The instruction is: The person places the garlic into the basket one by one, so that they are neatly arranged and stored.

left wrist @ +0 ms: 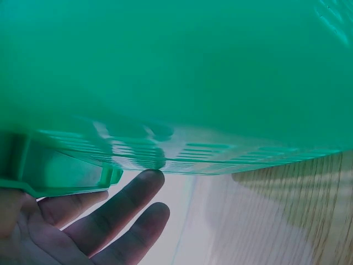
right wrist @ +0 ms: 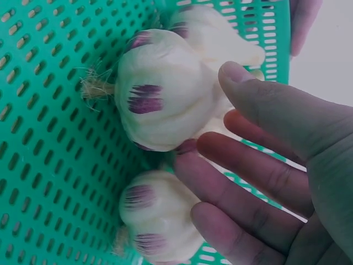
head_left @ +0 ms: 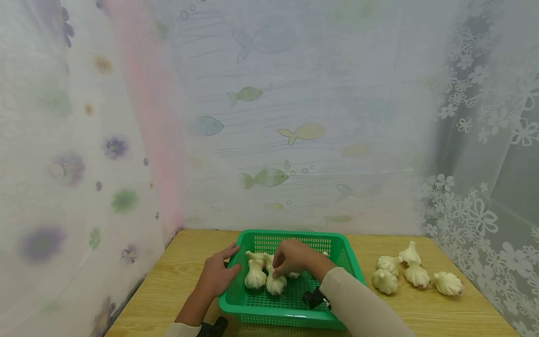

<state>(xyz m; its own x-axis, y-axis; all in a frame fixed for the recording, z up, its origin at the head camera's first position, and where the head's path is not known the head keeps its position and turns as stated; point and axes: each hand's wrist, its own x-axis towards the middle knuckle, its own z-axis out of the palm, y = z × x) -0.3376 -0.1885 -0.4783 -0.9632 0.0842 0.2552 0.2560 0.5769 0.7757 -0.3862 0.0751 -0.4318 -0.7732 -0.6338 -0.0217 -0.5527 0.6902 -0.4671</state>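
Observation:
A green plastic basket (head_left: 290, 317) with slotted walls stands on the wooden table, holding several cream garlic bulbs (head_left: 255, 277). My right hand (head_left: 292, 257) reaches inside and pinches the neck of the front garlic bulb (head_left: 276, 285), thumb on one side and fingers on the other. Up close in the right wrist view, that bulb (right wrist: 165, 94) shows purple streaks and dry roots, with a second bulb (right wrist: 157, 215) beside it. At the basket's left rim rests my left hand (head_left: 216, 274), its thumb reaching over the edge. Its fingers (left wrist: 116, 215) are straight and spread along the outer wall.
Several more garlic bulbs (head_left: 417, 274) lie in a loose group on the table (head_left: 156, 299) to the right of the basket. Patterned curtains (head_left: 303, 93) with fish and flowers enclose the table at the back and both sides.

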